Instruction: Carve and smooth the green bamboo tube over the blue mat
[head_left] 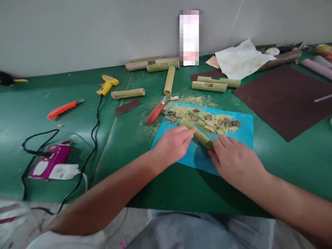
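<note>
A short green bamboo tube (200,135) lies aslant over a blue sheet (246,138), between my two hands. My left hand (175,142) is closed at the tube's upper part, with thumb and fingers pinched together on its near side. The lower right end sits in the closed fingers of my right hand (234,155), which hide that end. Just beyond the tube, yellowish shavings and dark bamboo chips (209,121) are heaped on the sheet. A red-handled carving tool (156,112) rests left of the sheet.
Several cut bamboo pieces (209,86) lie farther back. To the left are an orange utility knife (63,109), a yellow glue gun (107,84) and a purple power strip (53,159) with trailing cords. A dark brown sheet (287,100) and white paper (242,60) lie right.
</note>
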`<state>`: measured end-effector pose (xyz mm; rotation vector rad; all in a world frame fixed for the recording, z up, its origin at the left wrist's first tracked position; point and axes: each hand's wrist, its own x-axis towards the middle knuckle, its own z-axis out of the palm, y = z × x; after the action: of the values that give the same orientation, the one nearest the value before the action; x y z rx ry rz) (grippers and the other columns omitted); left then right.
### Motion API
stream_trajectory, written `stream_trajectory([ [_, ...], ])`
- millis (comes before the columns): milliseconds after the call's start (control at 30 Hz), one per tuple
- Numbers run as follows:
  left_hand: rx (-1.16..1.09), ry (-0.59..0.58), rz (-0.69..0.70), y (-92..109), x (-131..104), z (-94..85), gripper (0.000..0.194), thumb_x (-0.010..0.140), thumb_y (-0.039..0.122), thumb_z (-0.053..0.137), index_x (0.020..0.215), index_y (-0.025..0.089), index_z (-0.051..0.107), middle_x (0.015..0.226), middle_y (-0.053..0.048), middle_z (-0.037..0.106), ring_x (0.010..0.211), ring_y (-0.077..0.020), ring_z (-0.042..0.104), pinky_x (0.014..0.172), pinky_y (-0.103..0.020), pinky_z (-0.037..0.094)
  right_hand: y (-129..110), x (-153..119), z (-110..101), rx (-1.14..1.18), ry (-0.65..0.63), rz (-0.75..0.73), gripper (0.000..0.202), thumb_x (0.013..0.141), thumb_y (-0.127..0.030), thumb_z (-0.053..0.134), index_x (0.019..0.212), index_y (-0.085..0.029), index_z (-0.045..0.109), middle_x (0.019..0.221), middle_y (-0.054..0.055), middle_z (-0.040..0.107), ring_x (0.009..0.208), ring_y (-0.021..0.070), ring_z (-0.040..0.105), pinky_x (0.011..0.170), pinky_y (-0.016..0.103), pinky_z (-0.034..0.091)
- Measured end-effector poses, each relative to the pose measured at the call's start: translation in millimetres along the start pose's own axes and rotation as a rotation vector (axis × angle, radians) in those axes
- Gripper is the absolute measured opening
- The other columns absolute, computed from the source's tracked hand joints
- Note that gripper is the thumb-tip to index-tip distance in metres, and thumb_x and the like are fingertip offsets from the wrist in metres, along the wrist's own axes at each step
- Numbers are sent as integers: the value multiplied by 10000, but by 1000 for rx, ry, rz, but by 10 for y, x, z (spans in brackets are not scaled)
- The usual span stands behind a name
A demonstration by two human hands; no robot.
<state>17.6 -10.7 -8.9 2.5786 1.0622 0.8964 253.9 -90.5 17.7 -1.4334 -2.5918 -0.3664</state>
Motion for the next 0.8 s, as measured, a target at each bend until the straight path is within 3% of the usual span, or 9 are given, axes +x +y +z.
stream_trajectory([
  [167, 26, 55, -36, -51, 2, -19, 264, 1060, 179, 539, 1114, 99, 784, 845, -72, 745, 755, -155, 704, 718, -255, 585, -8, 4, 2, -7, 0, 16, 219, 999, -191, 517, 815, -198, 637, 728, 58, 609, 688, 194, 599, 593, 305, 390],
  [300, 10, 8, 25, -49, -4, 1, 283, 1074, 194, 520, 1194, 112, 763, 886, -76, 757, 789, -159, 718, 731, -259, 599, -11, 2, 14, -2, 10, 10, 207, 988, -182, 532, 807, -197, 632, 731, 54, 607, 688, 195, 603, 596, 310, 387],
  [433, 21, 26, -18, -21, -8, 22, 285, 1072, 187, 511, 1156, 118, 774, 892, -83, 758, 784, -162, 716, 737, -269, 609, -9, -2, 14, -7, 39, 6, 216, 990, -183, 525, 800, -197, 627, 720, 51, 594, 674, 197, 594, 588, 317, 374],
  [533, 5, -45, 40, 2, -11, 28, 310, 1087, 208, 491, 1237, 128, 750, 888, -73, 756, 786, -161, 717, 730, -266, 609, -6, -2, 8, 5, 35, 9, 214, 982, -174, 531, 791, -203, 621, 714, 47, 593, 671, 194, 592, 594, 316, 375],
  [667, 14, 51, 10, 25, -11, 31, 270, 1069, 182, 526, 1117, 106, 782, 876, -80, 753, 776, -157, 716, 721, -255, 599, -5, 0, 5, -7, 29, 15, 215, 988, -187, 536, 796, -203, 629, 720, 50, 601, 679, 192, 594, 590, 311, 373],
  [800, -13, -68, 85, 37, -36, 36, 316, 1097, 202, 475, 1262, 139, 738, 837, -46, 736, 751, -146, 700, 673, -237, 581, -6, -2, 5, 0, 10, 15, 200, 974, -171, 547, 797, -205, 631, 717, 52, 604, 686, 193, 597, 592, 311, 376],
])
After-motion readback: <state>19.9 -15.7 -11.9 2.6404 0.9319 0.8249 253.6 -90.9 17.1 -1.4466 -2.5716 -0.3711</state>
